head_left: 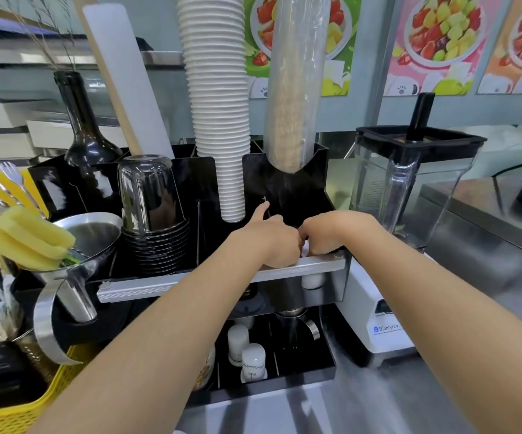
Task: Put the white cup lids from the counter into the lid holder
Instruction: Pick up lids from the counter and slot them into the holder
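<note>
Both hands at black acrylic lid holder (287,183), 12 o'clock; left hand (272,239) grip clenched, forefinger out; right hand (325,234) grip clenched on white cup lids (305,247), barely visible; loading under way; steel desk (409,399) shows no lids

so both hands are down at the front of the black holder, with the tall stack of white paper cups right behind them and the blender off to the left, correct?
Not quite: the blender stands to the right of the black holder, not the left. The head view shows the rest as you say: the left hand and right hand meet at the holder's front edge, with the stack of white paper cups just behind them.
</note>
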